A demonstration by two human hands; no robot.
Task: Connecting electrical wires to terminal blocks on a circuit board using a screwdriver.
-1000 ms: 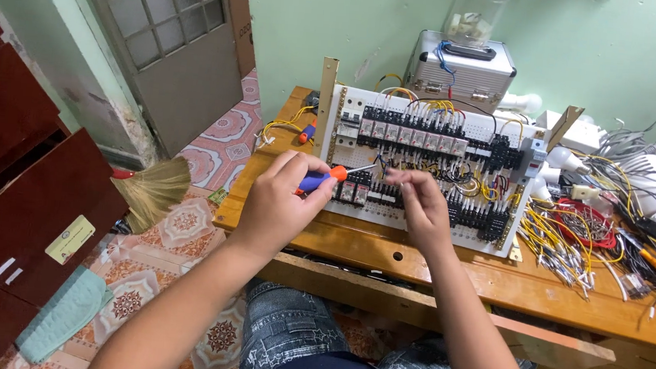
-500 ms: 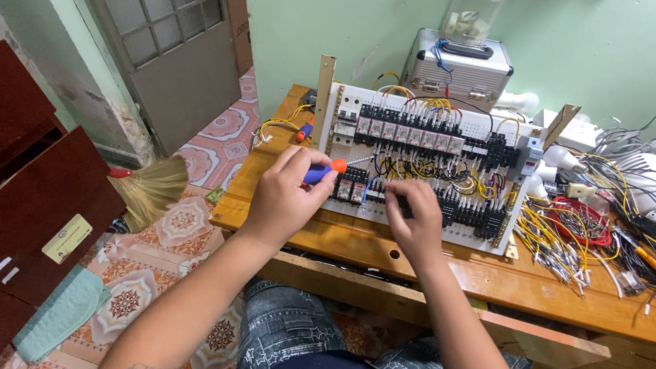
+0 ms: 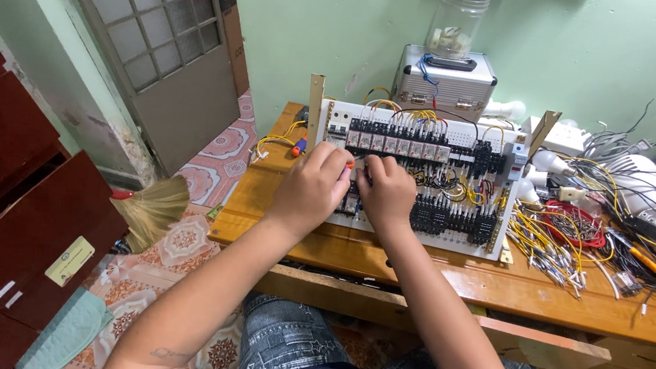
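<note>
Head view: a screwdriver (image 3: pixel 348 163) is gripped by the left hand (image 3: pixel 313 187); the right hand (image 3: pixel 387 191) is curled on the wired panel (image 3: pixel 489 246). Slippage could loosen nearby wires.

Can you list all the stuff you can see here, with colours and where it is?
panel: one, white with black parts and yellow wires, on the table
screwdriver: one, orange handle, in the left hand
table: one, wooden, along the green wall
case: one, silver, behind the panel
jar: one, clear, on the case
loose wires: many, yellow, red and white, right of the panel
broom: one, straw, on the floor at left
cabinet: one, dark red, far left
door: one, grey with glass panes
left hand: one, on the panel, holding the screwdriver
right hand: one, fingers on the panel
</note>
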